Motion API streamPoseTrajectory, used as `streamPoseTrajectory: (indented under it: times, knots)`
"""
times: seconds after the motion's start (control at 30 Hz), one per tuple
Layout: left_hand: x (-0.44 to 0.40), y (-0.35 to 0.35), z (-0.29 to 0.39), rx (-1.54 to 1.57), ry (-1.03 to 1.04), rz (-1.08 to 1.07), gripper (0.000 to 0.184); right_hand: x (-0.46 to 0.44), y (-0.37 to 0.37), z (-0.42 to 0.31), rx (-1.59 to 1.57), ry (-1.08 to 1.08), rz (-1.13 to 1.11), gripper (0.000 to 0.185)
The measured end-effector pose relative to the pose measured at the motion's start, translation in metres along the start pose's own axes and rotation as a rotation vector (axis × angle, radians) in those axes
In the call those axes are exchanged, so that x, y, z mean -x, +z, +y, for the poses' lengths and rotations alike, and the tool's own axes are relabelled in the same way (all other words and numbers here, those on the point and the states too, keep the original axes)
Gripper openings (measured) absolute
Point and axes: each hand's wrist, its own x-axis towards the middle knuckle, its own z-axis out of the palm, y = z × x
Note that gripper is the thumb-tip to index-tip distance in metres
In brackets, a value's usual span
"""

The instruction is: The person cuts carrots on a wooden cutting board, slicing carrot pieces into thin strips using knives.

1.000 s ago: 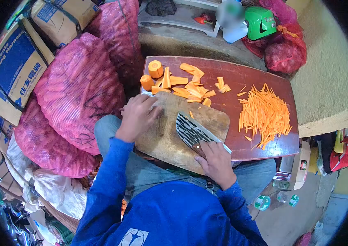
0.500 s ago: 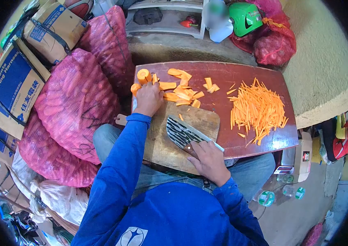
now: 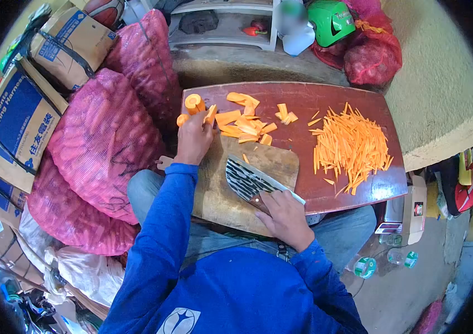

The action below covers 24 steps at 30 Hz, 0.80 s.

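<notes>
My left hand (image 3: 194,139) is closed on a carrot piece (image 3: 211,114) at the upper left of the wooden cutting board (image 3: 220,192). Beside it, a thick carrot stub (image 3: 194,103) stands on the red table (image 3: 303,100). My right hand (image 3: 285,217) grips the handle of a cleaver (image 3: 253,181), whose patterned blade lies over the board. Carrot slices (image 3: 247,128) are heaped behind the board, with a few more pieces (image 3: 286,114) to their right. A pile of carrot strips (image 3: 350,146) covers the table's right part.
Pink mesh sacks (image 3: 105,133) and strapped cardboard boxes (image 3: 22,122) are stacked at the left. Behind the table are a shelf (image 3: 222,40), a green helmet (image 3: 330,22) and a red mesh bag (image 3: 373,58). Plastic bottles (image 3: 364,267) lie on the floor at the right.
My left hand has moved from above the board to the carrots at the upper left and taken hold of a piece. My right hand still holds the cleaver; the camera view has shifted.
</notes>
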Motion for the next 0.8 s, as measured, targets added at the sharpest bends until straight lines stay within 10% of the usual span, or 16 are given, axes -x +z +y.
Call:
streamPoseTrajectory:
  times: [0.23, 0.37, 0.67, 0.8]
  knots:
    - [0.016, -0.029, 0.016, 0.107, 0.066, 0.156, 0.028, 0.000, -0.002, -0.002, 0.005, -0.003, -0.007, 0.049]
    - [0.064, -0.059, 0.032, 0.344, -0.387, 0.022, 0.026, 0.000, -0.012, -0.008, 0.051, -0.041, -0.013, 0.045]
    - [0.164, -0.090, 0.076, 0.438, -0.382, -0.240, 0.032, 0.011, -0.042, -0.021, -0.082, 0.178, -0.097, 0.033]
    - [0.166, -0.090, 0.079, 0.265, -0.032, -0.316, 0.035, 0.012, -0.054, -0.030, -0.158, 0.273, -0.165, 0.039]
